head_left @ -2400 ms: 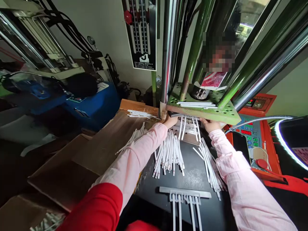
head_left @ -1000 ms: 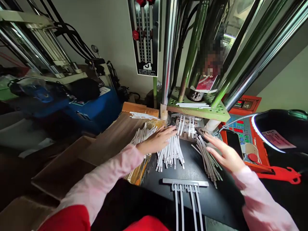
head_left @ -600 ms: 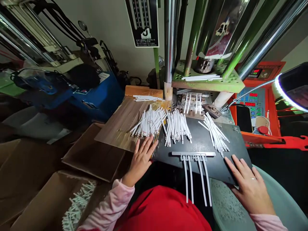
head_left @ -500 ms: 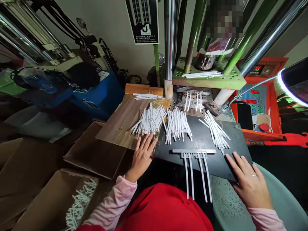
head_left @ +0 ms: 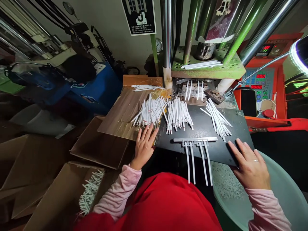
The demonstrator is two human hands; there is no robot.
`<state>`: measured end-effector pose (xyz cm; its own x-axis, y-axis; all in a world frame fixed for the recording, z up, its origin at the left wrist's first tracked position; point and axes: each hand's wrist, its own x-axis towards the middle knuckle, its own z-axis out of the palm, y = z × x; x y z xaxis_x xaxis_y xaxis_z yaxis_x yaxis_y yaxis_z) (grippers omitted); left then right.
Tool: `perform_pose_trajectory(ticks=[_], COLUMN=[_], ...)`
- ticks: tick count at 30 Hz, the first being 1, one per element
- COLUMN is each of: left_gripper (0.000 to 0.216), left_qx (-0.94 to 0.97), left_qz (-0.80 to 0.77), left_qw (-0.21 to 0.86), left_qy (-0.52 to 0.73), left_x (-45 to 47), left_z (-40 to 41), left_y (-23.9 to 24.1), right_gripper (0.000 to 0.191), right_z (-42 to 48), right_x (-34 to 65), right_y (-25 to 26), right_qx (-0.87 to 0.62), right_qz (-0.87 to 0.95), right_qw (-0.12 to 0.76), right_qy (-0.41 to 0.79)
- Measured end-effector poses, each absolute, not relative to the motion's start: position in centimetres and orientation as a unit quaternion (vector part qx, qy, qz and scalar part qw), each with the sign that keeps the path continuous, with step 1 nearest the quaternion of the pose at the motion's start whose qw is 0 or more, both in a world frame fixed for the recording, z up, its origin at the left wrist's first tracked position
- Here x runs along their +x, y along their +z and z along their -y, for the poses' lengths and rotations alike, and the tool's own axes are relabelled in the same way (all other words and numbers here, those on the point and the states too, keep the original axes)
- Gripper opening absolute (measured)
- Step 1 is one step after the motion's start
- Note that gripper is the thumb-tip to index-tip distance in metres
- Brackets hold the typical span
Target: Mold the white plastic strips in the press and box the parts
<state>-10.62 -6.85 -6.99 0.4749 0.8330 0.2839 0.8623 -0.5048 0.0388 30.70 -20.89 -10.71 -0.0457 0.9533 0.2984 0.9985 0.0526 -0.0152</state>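
Observation:
My left hand [head_left: 143,147] lies flat with its fingers spread at the front edge of the work surface, fingertips close to a pile of white strips [head_left: 151,110]. My right hand [head_left: 250,165] rests open on the right front corner of the black plate [head_left: 199,120], below a smaller bunch of white strips [head_left: 218,119]. Between the hands lies a pale bar [head_left: 195,140] with several white strips hanging from it past the plate's edge. A middle pile of white strips [head_left: 178,115] sits behind the bar. Neither hand holds anything.
Behind the plate stands a press with a green platen [head_left: 209,73]; white strips protrude from the metal mould [head_left: 196,91] under it. An orange control box [head_left: 260,77] and a phone [head_left: 248,102] are at right. A green tub [head_left: 276,179] and a cardboard box [head_left: 55,189] flank me.
The whole view has tilted slightly downward, so the bench and both hands sit higher in the picture. The hands and strips keep their places on the work surface.

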Motion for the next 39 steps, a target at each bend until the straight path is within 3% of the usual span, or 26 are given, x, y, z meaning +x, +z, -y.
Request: perform_pose_trajectory(ticks=[11,15,21,30,34,39], left_gripper=[0.088,0.082,0.051,0.022,0.022,0.045], left_qx=[-0.856,-0.872,-0.916,-0.908,-0.916,-0.869], left_qz=[0.501,0.48,0.359,0.34,0.28,0.23], left_qw=[0.032,-0.004,-0.116,-0.198,-0.274,-0.41], left_qy=[-0.127,-0.096,-0.138,-0.143,-0.09,-0.154], left_x=[-10.6,-10.8,-7.3,-3.5,-4.4,-1.7], left_z=[6.9,7.2,7.6,4.8,3.5,2.7], left_y=[-6.8,-5.2,-2.6,-3.3,-1.7,-0.3], right_gripper=[0.092,0.082,0.058,0.031,0.027,0.025], right_z=[20.8,21.1,18.9,13.4,13.4,12.7], right_x=[30.2,30.2,28.7,24.6,22.8,20.4], right_y=[-10.3,-9.5,-7.1,-7.6,-7.4,-7.6], right_qx=[-0.687,-0.69,-0.612,-0.544,-0.536,-0.542], right_qz=[0.712,0.707,0.747,0.777,0.768,0.758], right_qw=[0.115,0.142,0.256,0.309,0.33,0.33], right_qy=[-0.09,-0.054,0.032,0.066,0.122,0.149])
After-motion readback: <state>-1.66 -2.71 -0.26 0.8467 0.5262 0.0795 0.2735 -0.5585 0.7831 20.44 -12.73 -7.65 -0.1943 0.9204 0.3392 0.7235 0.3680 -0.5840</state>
